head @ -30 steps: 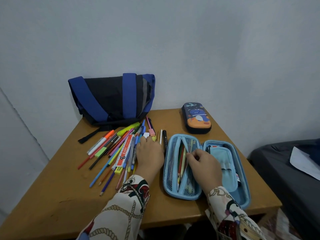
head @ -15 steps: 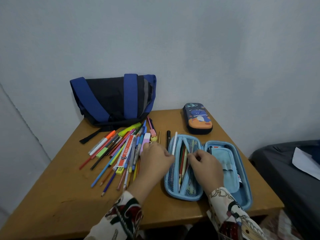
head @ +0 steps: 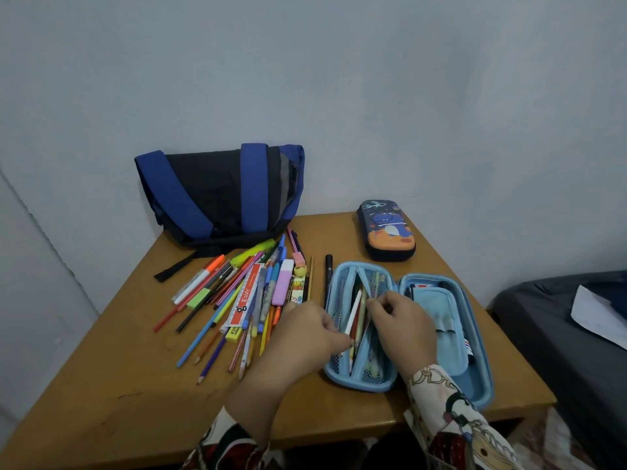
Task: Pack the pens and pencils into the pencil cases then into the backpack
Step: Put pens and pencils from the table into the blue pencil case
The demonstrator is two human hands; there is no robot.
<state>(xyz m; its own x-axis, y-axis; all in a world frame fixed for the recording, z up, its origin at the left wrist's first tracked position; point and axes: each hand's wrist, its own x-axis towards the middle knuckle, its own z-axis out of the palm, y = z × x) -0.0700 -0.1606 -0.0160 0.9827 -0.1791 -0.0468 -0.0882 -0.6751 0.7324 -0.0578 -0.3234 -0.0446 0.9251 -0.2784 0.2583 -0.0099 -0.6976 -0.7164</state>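
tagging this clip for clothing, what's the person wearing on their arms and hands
Both forearms wear long cream sleeves printed with dark red, black and tan chain-like patterns: left sleeve, right sleeve. The left hand and right hand are bare, no gloves.

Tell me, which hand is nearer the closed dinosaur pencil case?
The right hand. It sits over the open blue case, just in front of the dinosaur case. The left hand, slipping a white pen into the mesh pocket, is farther left of it.

light blue open pencil case (head: 475,334); navy-orange dinosaur case (head: 386,228); blue-black backpack (head: 217,191).
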